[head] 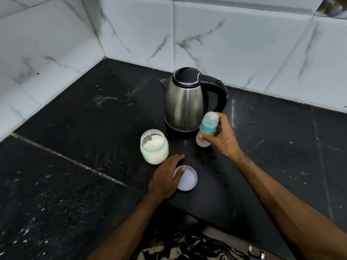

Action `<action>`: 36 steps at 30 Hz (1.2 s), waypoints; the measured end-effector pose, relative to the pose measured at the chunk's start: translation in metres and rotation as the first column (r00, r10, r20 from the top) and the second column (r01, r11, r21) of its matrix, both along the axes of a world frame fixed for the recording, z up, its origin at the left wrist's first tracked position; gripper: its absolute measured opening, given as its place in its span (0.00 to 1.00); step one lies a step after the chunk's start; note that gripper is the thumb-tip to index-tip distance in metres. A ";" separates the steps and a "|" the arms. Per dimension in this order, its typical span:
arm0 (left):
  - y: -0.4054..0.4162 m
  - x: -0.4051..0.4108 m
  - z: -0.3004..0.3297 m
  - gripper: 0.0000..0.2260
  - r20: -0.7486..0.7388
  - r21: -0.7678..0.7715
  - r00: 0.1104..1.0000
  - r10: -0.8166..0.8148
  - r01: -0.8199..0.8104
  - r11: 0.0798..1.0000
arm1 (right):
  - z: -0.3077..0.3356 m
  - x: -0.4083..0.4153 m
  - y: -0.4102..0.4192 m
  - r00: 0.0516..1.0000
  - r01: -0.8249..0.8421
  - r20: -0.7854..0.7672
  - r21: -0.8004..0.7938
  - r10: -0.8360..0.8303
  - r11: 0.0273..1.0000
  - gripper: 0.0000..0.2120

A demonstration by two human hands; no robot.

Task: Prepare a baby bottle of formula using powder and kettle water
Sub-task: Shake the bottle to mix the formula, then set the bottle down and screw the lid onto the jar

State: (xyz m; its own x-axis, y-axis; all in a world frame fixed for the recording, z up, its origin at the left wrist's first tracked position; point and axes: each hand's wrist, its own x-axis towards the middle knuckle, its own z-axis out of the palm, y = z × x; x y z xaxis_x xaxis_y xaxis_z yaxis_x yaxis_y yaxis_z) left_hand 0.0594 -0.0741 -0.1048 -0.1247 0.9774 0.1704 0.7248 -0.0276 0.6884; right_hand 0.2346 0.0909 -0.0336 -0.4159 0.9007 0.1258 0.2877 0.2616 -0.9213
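The baby bottle (205, 131) is held by the right hand (224, 136) above the black table (84, 128), just in front of the kettle (185, 99). It is tilted, with its top leaning away towards the kettle's base. It has a clear cap over a teal collar, and its pale lower body shows a small orange mark. The right hand's thumb and fingers are curled round the bottle's middle; the thumb tip lies on the near side, the fingers wrap the far side.

The powder jar (154, 146) stands upright on the table, to the left of the bottle and apart from it. It is open at the top and holds white powder to roughly half its height, with traces clinging to the inner wall. Its lid (187, 180), pale lilac, lies flat on the table just in front of the jar.

The left hand (167, 178) rests palm down on the table beside the jar, fingers extended and relaxed, gripping nothing. Its thumb lies across the lid's left rim.

The kettle is stainless steel with a closed black lid and black handle, spout pointing left. It stands upright behind both containers. White marbled wall tiles (234, 38) enclose the corner behind it.
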 end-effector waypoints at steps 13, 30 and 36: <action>-0.001 0.000 -0.001 0.25 -0.001 -0.010 1.000 0.009 -0.009 1.000 | -0.016 0.000 -0.013 0.999 0.014 0.037 -0.054 -0.012 0.998 0.38; -0.014 0.008 0.013 0.41 -0.203 -0.003 0.967 -0.153 0.156 0.988 | -0.032 0.021 -0.099 0.984 0.170 -0.021 -0.178 -0.177 0.969 0.20; -0.013 0.009 0.008 0.37 -0.103 -0.039 0.982 -0.157 0.154 0.987 | -0.030 0.014 -0.110 0.993 0.106 -0.026 -0.214 -0.115 0.971 0.19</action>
